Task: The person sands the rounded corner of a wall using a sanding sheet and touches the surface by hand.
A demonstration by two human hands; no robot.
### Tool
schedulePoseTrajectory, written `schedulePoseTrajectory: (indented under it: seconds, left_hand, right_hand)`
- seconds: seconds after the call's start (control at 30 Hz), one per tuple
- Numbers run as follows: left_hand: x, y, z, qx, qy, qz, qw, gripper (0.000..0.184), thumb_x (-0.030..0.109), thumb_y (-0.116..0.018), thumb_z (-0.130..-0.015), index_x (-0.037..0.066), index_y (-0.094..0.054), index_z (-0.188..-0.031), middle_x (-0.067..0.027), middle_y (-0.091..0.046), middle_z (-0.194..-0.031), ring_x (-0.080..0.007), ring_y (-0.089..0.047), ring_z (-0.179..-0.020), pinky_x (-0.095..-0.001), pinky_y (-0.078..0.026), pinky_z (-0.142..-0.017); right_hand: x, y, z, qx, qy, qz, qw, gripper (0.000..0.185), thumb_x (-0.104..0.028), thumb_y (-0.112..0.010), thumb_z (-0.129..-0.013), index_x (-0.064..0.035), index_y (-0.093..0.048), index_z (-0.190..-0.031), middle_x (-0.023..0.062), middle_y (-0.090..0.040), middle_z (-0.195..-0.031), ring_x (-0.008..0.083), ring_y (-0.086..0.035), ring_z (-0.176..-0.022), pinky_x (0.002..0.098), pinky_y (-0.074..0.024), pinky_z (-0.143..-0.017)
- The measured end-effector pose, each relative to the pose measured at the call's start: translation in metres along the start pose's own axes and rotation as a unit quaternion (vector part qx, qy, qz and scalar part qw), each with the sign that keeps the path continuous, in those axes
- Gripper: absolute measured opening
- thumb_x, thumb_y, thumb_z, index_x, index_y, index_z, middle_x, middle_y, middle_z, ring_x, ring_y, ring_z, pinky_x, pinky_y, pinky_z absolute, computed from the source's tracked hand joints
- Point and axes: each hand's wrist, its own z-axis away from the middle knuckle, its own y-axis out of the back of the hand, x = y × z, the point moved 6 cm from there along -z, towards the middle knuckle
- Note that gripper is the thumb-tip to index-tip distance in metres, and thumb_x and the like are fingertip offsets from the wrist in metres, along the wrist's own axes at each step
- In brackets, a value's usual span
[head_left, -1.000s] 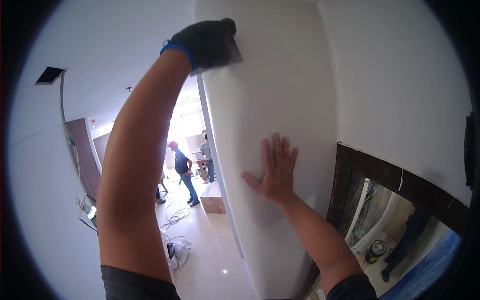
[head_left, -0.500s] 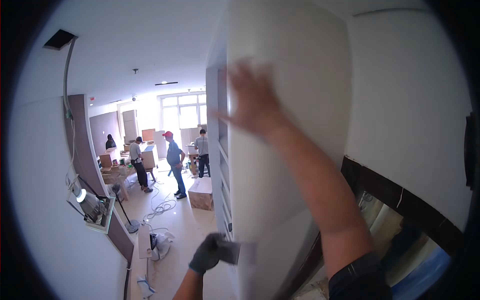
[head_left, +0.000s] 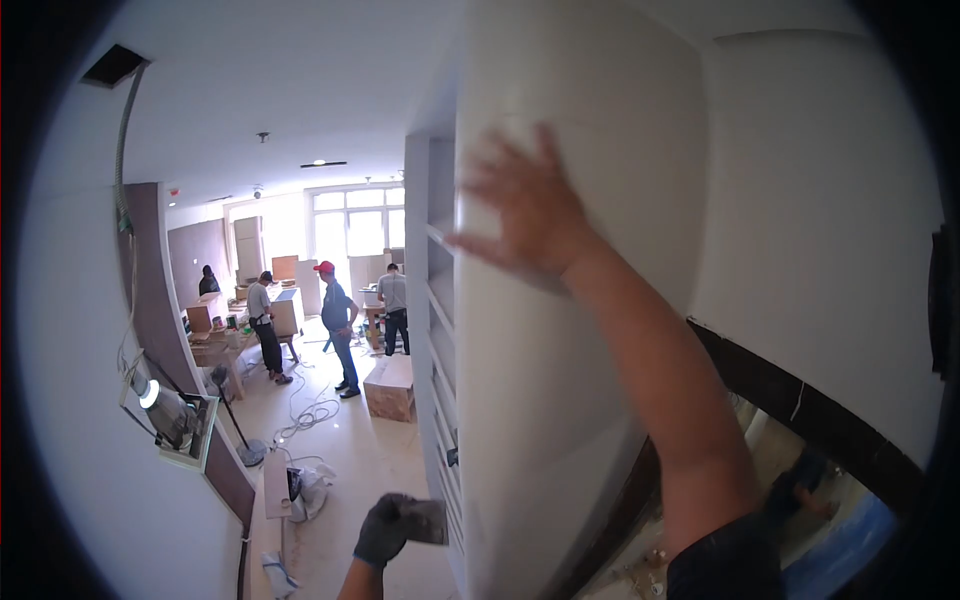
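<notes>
My right hand [head_left: 535, 215], bare and slightly blurred, lies with fingers spread on or close to the pale wall panel [head_left: 560, 420]. Whether the palm touches the surface is not clear. Lower down, my left hand [head_left: 382, 530] wears a dark grey glove and grips a putty knife [head_left: 428, 522]. Its flat, greyish blade points right, towards the panel's edge, with its handle hidden in the glove. White shelving [head_left: 440, 345] runs along the left side of the panel, between the panel and the room.
A work lamp [head_left: 170, 410] is mounted on the left wall. Cables [head_left: 310, 415], a cardboard box [head_left: 390, 388] and a white bag [head_left: 315, 490] lie on the floor. Several people, one in a red cap [head_left: 340, 325], stand further back near worktables. A dark-framed mirror-like panel [head_left: 800, 375] is at lower right.
My right hand has shifted a little right and down across the panel. The left hand, still gripping the putty knife, has moved left and down, away from the panel's edge.
</notes>
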Motion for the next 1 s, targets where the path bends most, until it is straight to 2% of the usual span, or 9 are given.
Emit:
schedulePoseTrajectory:
  seconds: [0.13, 0.17, 0.23, 0.33, 0.4, 0.6, 0.7, 0.87, 1.0]
  left_hand:
    - [0.093, -0.071, -0.045, -0.056, -0.147, -0.185, 0.97, 0.024, -0.006, -0.067, -0.096, 0.004, -0.062, -0.118, -0.0104, -0.069, -0.112, -0.0217, -0.07, -0.1, -0.0365, -0.059, -0.091]
    - [0.164, -0.117, -0.034, -0.029, -0.273, -0.45, 0.85, 0.025, -0.001, -0.067, -0.096, 0.004, -0.064, -0.12, -0.0162, -0.071, -0.108, -0.0289, -0.073, -0.094, -0.0406, -0.06, -0.088]
    - [0.226, -0.166, -0.038, -0.041, -0.359, -0.507, 0.783, 0.026, 0.002, -0.072, -0.091, 0.007, -0.067, -0.116, -0.0156, -0.071, -0.099, -0.032, -0.073, -0.091, -0.042, -0.059, -0.076]
    - [0.298, -0.22, -0.037, -0.06, -0.493, -0.574, 0.651, 0.03, 0.007, -0.07, -0.09, 0.008, -0.066, -0.12, -0.0123, -0.072, -0.099, -0.0314, -0.072, -0.088, -0.0457, -0.055, -0.077]
    - [0.332, -0.247, -0.04, -0.028, -0.557, -0.62, 0.552, 0.027, 0.005, -0.069, -0.089, 0.009, -0.066, -0.116, -0.0108, -0.071, -0.095, -0.0294, -0.071, -0.086, -0.0439, -0.054, -0.079]
    - [0.408, -0.264, -0.073, 0.038, -0.64, -0.464, 0.611, 0.03, 0.007, -0.077, -0.089, 0.006, -0.068, -0.118, -0.0131, -0.072, -0.1, -0.0326, -0.073, -0.091, -0.0413, -0.059, -0.082]
    - [0.414, -0.286, -0.089, 0.006, -0.612, -0.498, 0.615, 0.03, 0.005, -0.075, -0.09, 0.006, -0.067, -0.119, -0.0125, -0.073, -0.103, -0.0307, -0.073, -0.089, -0.0408, -0.06, -0.08]
    - [0.428, -0.303, -0.118, 0.101, -0.659, -0.338, 0.664, 0.033, 0.01, -0.075, -0.096, 0.003, -0.066, -0.127, -0.0111, -0.073, -0.104, -0.0257, -0.074, -0.088, -0.0389, -0.06, -0.08]
    - [0.369, -0.292, -0.165, 0.184, -0.537, -0.34, 0.75, 0.078, 0.039, -0.086, -0.088, 0.006, -0.052, -0.15, -0.0251, -0.055, -0.144, -0.0354, -0.064, -0.124, -0.0435, -0.055, -0.101]
  right_hand:
    - [-0.017, 0.023, 0.029, -0.134, -0.033, -0.333, 0.933, 0.073, -0.06, -0.074, -0.093, -0.0086, -0.063, -0.144, 0.0179, -0.065, -0.143, 0.0355, -0.063, -0.13, 0.0507, -0.0336, -0.125]
    - [-0.027, 0.034, 0.042, -0.07, -0.04, -0.383, 0.92, 0.076, -0.058, -0.076, -0.092, -0.0096, -0.061, -0.148, 0.0189, -0.069, -0.138, 0.0382, -0.068, -0.121, 0.048, -0.0407, -0.122]
    - [-0.066, 0.057, 0.071, -0.049, 0.099, -0.285, 0.952, 0.08, -0.045, -0.079, -0.093, -0.0108, -0.047, -0.158, 0.0202, -0.072, -0.129, 0.0419, -0.069, -0.116, 0.0493, -0.051, -0.111]
    - [-0.095, 0.076, 0.083, -0.273, 0.054, -0.307, 0.91, 0.088, -0.028, -0.08, -0.093, -0.0112, -0.032, -0.165, 0.0214, -0.072, -0.124, 0.0454, -0.069, -0.114, 0.0504, -0.0548, -0.102]
    - [-0.086, 0.077, 0.084, -0.204, 0.031, -0.278, 0.938, 0.08, -0.003, -0.066, -0.093, -0.0088, -0.029, -0.165, 0.0245, -0.071, -0.098, 0.0453, -0.071, -0.095, 0.0533, -0.0552, -0.085]
    - [-0.017, 0.121, 0.074, 0.038, -0.048, -0.213, 0.975, 0.032, -0.006, -0.069, -0.092, -0.0042, -0.066, -0.124, 0.0189, -0.073, -0.095, 0.0427, -0.071, -0.092, 0.0533, -0.0554, -0.084]
    - [-0.011, 0.123, 0.066, -0.097, -0.129, -0.059, 0.985, 0.015, -0.012, -0.072, -0.093, -0.0042, -0.07, -0.105, 0.0191, -0.073, -0.096, 0.0419, -0.071, -0.093, 0.052, -0.0555, -0.084]
    - [0.027, 0.135, 0.022, -0.048, -0.144, 0.009, 0.988, 0.017, -0.017, -0.072, -0.094, -0.0077, -0.071, -0.108, 0.021, -0.073, -0.099, 0.0424, -0.07, -0.098, 0.0527, -0.0544, -0.087]
    - [0.084, 0.169, -0.028, -0.018, -0.173, 0.032, 0.984, 0.027, -0.021, -0.075, -0.095, -0.0066, -0.072, -0.117, 0.0207, -0.074, -0.11, 0.0394, -0.07, -0.105, 0.0501, -0.054, -0.092]
